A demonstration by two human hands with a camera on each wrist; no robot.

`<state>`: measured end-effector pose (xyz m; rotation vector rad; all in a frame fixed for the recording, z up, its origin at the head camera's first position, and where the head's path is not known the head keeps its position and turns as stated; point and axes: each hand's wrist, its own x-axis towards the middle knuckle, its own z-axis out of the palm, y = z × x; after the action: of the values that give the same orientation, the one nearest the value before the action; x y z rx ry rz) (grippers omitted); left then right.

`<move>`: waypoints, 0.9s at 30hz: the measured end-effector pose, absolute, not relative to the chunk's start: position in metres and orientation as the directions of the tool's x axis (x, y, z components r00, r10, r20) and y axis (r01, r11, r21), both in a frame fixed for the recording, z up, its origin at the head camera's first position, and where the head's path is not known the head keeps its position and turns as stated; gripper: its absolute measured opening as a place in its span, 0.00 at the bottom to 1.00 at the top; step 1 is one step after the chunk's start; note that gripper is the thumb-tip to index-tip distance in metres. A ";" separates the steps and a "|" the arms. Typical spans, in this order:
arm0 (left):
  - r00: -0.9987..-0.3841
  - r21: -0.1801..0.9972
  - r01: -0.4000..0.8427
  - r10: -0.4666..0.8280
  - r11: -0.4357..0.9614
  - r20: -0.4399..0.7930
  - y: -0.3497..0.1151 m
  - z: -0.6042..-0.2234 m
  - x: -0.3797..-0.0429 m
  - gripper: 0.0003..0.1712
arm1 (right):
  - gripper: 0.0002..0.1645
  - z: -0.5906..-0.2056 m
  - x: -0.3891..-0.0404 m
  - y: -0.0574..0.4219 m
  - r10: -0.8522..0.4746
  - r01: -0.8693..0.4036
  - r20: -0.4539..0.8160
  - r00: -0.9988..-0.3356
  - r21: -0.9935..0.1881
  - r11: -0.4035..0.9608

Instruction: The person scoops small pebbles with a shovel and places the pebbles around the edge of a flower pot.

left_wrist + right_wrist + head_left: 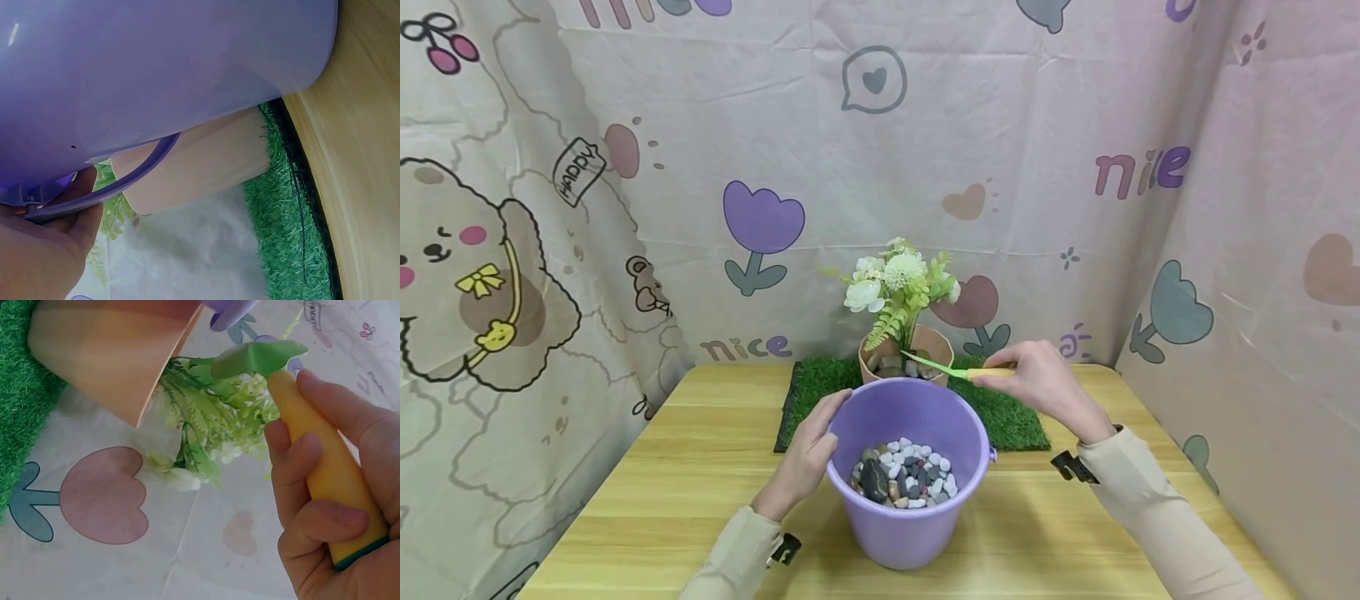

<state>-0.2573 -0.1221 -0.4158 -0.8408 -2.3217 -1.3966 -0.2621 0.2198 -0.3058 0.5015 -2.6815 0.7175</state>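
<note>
A purple bucket [906, 533] stands on the table with white, grey and dark stones [917, 475] at its bottom. My left hand [808, 442] holds the bucket's left side by the rim, its fingers beside the bucket handle [134, 175]. In my right hand [1045, 387] is a small garden trowel [331, 465] with a yellow handle and green blade, gripped by the handle. The blade reaches over the pink flower pot [106, 356] just behind the bucket. Larger stones [891, 363] lie inside the pot, around stems of white flowers [904, 271] and green leaves.
Under the pot lies a green artificial grass mat [831, 379] with a black edge. The light wooden table [647, 475] extends to both sides of the bucket. A printed cloth [820, 142] hangs behind and along the sides.
</note>
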 end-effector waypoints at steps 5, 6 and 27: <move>-0.777 0.689 0.629 0.323 0.361 0.541 -0.122 -0.416 -0.258 0.38 | 0.13 -0.307 -0.256 0.217 -0.282 -0.428 0.360 -0.890 -0.438 0.791; -0.776 0.685 0.630 0.322 0.365 0.542 -0.122 -0.416 -0.258 0.38 | 0.13 -0.307 -0.255 0.215 -0.289 -0.430 0.351 -0.891 -0.443 0.787; -0.788 0.694 0.616 0.319 0.372 0.527 -0.121 -0.417 -0.258 0.38 | 0.08 -0.320 -0.277 0.162 -0.705 -0.726 0.175 -0.687 -0.154 0.670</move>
<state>-0.2576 -0.1211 -0.4175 -0.8233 -2.3328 -1.3789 -0.2769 0.1621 -0.3196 1.1941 -2.7782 0.3224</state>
